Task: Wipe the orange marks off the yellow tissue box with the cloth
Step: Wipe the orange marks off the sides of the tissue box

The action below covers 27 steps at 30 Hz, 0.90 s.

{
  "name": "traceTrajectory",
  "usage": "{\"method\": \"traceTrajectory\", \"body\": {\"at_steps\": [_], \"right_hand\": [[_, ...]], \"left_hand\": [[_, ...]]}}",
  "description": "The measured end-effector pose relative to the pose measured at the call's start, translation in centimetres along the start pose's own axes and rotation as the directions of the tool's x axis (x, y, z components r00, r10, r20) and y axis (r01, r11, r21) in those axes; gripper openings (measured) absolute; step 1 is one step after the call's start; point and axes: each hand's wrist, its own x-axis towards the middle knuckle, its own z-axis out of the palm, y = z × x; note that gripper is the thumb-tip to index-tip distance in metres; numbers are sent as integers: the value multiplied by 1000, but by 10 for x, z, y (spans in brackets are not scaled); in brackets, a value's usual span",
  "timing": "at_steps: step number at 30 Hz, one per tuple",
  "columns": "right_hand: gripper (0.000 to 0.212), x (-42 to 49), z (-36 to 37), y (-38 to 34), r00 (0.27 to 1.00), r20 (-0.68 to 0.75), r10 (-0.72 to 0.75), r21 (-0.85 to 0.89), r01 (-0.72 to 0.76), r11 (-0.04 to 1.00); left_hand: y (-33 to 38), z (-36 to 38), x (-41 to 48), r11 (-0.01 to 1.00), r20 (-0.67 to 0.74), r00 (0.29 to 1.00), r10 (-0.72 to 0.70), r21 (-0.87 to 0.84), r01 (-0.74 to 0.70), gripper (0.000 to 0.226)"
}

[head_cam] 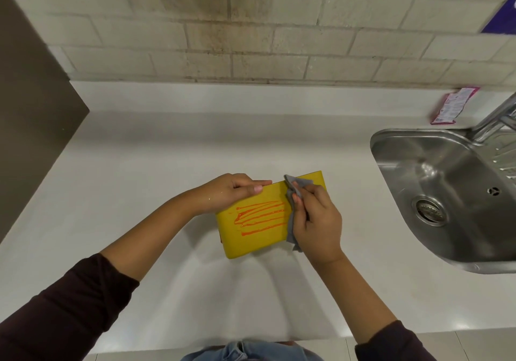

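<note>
A yellow tissue box [252,244] lies flat on the white counter, its broad face up. Orange marks [261,216] run across that face in several wavy lines. My left hand [233,190] grips the box's far left edge, fingers curled over the top rim. My right hand [317,222] presses a crumpled grey cloth [294,193] against the right part of the box, just right of the marks. The cloth hangs past the box's near edge under my palm.
A steel sink [446,193] with a drain sits to the right, a tap and wire rack at its far corner. A pink packet [453,106] lies by the brick wall. A dark panel [30,103] borders the counter [139,179] on the left.
</note>
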Motion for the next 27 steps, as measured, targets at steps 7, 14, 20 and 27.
{"method": "traceTrajectory", "body": {"at_steps": [7, 14, 20, 27], "right_hand": [[31, -17, 2, 3, 976, 118, -181, -46, 187, 981], [31, -6, 0, 12, 1000, 15, 5, 22, -5, 1000], [32, 1, 12, -13, 996, 16, 89, 101, -90, 991], [31, -14, 13, -8, 978, 156, -138, 110, 122, 986]], "left_hand": [[-2, -1, 1, 1000, 0, 1000, 12, -18, -12, 27], [-2, -3, 1, 1000, 3, 1000, -4, -25, 4, 32], [-3, -2, 3, 999, -6, 1000, -15, -35, 15, 19], [-2, -3, 2, 999, 5, 1000, -4, -53, 4, 22]]}}
